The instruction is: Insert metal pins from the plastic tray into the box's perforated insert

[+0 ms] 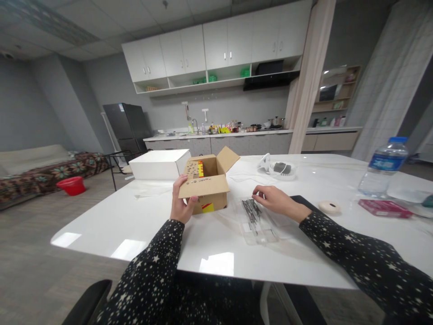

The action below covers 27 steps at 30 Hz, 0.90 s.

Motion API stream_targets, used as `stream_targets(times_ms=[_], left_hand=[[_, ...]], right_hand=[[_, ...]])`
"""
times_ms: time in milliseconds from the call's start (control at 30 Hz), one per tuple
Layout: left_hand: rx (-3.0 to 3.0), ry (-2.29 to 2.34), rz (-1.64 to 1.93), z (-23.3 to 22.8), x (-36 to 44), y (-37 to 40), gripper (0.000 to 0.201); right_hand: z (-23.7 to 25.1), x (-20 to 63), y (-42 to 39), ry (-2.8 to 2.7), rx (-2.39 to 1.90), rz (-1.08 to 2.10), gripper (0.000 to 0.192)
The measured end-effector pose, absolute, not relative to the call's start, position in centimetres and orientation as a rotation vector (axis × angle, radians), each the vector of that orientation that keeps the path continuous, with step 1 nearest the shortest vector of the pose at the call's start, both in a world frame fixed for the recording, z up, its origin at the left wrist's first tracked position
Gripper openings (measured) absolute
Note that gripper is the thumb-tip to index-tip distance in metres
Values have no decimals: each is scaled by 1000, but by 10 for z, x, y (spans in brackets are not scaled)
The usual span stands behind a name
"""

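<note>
Firmly, the left hand (181, 202) grips the near left corner of the small open brown cardboard box (206, 186), thumb pressed on the lowered front flap where a row of small dark round pieces lies, fingers curled around the side. That box stands on the glossy white table (142, 225), flaps spread, with a yellow and red label showing on its front and inside. Just right of the box, the right hand (275, 201) rests on a clear flat plastic tray (259, 223) holding thin grey metal tools (251, 210); its fingertips pinch together at the tools' upper ends, though whether they actually hold one cannot be told. Touching the box's back left side sits a closed white rectangular carton (158, 164). Behind and right of the box lies a white device with a dark panel (279, 168). Far right of the box stand a clear water bottle with blue cap (384, 167), a flat pink packet (384, 207) and a small round white disc (329, 206).
</note>
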<state>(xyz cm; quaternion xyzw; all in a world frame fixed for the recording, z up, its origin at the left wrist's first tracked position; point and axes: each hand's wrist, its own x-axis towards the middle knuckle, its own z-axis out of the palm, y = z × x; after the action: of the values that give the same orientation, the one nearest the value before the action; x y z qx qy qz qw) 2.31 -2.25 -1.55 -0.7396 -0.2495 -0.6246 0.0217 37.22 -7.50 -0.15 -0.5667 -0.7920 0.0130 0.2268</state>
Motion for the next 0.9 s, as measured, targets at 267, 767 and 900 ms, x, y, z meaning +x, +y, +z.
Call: stream_targets(times_ms=[267, 767, 900], left_hand=[[-2299, -749, -1955, -15, 23, -23, 58], [-2297, -725, -1950, -15, 19, -23, 58], [-2293, -739, -1944, -16, 19, -24, 58]], right_hand=[[-6, 368, -72, -2136, -1420, 197, 19], [47, 346, -69, -1843, -1139, 376, 29], [78, 326, -75, -1832, -1036, 418, 27]])
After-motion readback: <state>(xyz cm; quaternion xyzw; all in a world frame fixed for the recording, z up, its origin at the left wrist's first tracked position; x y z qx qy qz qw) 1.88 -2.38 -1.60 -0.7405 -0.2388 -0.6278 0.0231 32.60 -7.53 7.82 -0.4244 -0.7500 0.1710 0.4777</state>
